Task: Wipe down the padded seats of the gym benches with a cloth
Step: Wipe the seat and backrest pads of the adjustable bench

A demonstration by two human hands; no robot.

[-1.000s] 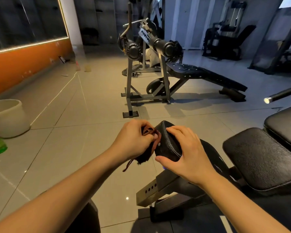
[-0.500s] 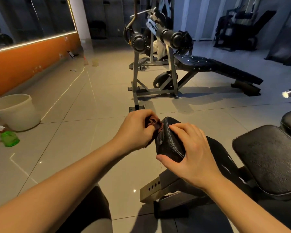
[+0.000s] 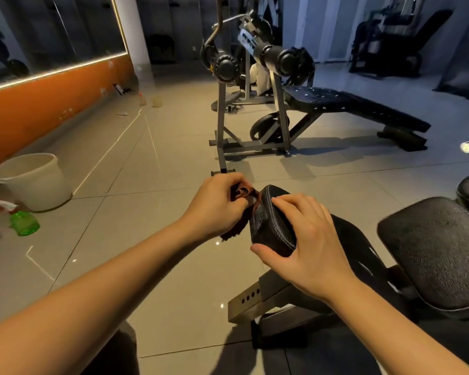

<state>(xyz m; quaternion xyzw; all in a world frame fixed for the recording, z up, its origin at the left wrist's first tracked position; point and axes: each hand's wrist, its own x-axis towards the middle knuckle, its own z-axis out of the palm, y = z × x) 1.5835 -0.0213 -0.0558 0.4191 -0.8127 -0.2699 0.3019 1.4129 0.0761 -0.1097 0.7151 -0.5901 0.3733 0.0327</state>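
Glossy beige floor tiles [image 3: 152,226] span the gym. At frame centre, the left grip [image 3: 217,207] clenches a fuzzy brown cloth [image 3: 236,228] against the pebbled black bench pad [image 3: 268,228]; the right grip [image 3: 312,239] clasps its rounded end.

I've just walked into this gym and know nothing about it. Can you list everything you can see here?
cloth: one, dark brown, against the small pad's left end
small pad: one, black, front centre
seat pad: one, black, right
bench frame: one, grey metal, below the small pad
slanted bench: one, black, further back, right of centre
roller stand: one, grey with black rollers, at the slanted bench's head
bucket: one, cream, floor at left
spray bottle: one, green, floor by the bucket
wall: one, orange, left, below a mirror
left hand: one, grips the cloth
right hand: one, holds the small pad
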